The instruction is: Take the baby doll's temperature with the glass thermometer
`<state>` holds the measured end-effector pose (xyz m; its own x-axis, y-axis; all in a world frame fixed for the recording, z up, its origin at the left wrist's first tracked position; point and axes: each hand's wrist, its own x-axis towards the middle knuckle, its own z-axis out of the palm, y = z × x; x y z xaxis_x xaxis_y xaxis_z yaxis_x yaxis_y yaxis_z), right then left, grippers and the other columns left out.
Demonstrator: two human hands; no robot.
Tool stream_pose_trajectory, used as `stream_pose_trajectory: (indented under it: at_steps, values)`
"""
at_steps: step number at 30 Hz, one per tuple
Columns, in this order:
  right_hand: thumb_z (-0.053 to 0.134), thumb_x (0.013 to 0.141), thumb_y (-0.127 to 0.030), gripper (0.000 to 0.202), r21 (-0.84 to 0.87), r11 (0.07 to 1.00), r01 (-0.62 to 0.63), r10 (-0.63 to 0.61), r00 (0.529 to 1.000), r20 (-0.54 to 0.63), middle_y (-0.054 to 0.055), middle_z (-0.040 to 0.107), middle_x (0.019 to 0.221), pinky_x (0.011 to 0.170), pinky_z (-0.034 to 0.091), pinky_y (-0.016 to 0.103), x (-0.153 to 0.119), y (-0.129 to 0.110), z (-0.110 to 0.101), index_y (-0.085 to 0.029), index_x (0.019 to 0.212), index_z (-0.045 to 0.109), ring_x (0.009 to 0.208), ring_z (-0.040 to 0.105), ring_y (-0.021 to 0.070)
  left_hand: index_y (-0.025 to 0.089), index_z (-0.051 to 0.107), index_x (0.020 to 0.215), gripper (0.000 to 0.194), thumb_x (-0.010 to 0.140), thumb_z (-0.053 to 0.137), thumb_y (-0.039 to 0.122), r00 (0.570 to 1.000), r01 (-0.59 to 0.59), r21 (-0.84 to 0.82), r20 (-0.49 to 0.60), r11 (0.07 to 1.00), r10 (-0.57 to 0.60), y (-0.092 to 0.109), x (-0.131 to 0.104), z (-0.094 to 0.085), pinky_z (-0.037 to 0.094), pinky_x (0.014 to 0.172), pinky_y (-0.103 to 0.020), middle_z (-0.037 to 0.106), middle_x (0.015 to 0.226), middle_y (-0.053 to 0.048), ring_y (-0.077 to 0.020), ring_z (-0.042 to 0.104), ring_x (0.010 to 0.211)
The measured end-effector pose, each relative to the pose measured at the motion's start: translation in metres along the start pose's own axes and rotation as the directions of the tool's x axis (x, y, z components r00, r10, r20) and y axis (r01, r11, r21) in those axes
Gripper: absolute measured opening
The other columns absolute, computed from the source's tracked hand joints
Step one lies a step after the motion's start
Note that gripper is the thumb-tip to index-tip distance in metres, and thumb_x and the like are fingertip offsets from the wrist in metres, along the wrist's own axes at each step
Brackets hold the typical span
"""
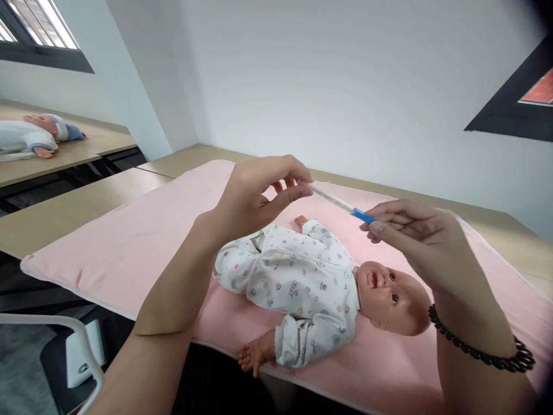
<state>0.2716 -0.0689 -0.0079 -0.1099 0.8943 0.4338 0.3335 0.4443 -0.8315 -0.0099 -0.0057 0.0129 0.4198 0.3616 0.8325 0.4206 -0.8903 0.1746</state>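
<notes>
A thin clear stick with a blue end, like a thermometer, is held up between my hands. My left hand pinches its clear end between thumb and fingers. The blue end is between the thumb and fingers of my right hand, which has a black coiled band at the wrist. Below them a baby doll in a white patterned suit lies on its back on a pink blanket, head toward the right. My left forearm hides part of the doll's legs.
The blanket covers much of a wooden table by a white wall. Another doll lies on a table at the far left. A chair with a white object stands at the lower left.
</notes>
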Motion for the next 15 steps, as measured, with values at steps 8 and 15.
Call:
stream_pose_trajectory:
  at_steps: [8, 15]
  values:
    - [0.057, 0.094, -0.057, 0.031, -0.087, 0.993, 0.084, -0.111, 0.91, -0.399, 0.004, 0.071, 0.086, 0.074, 0.058, 0.045, 0.011, 0.023, -0.048, -0.039, 0.115, 0.071, 0.087, 0.069, 0.0272, 0.02, 0.065, 0.096, 0.008, 0.09, 0.071, 0.021, 0.971, 0.018, -0.052, -0.238, 0.999, -0.03, 0.009, 0.005, -0.011, 0.057, 0.063, -0.022, 0.069, 0.09, 0.0, -0.0096, 0.065, 0.078]
    - [0.076, 0.085, -0.041, 0.017, -0.017, 0.998, -0.068, 0.065, 0.99, -0.122, 0.004, 0.071, 0.08, 0.066, 0.057, 0.042, 0.033, 0.071, -0.095, -0.034, 0.1, 0.074, 0.075, 0.066, 0.0237, 0.019, 0.066, 0.089, 0.005, 0.088, 0.071, 0.016, 0.975, 0.024, -0.033, -0.22, 0.999, -0.031, 0.001, 0.007, -0.013, 0.053, 0.057, -0.022, 0.066, 0.081, 0.003, -0.0077, 0.063, 0.072]
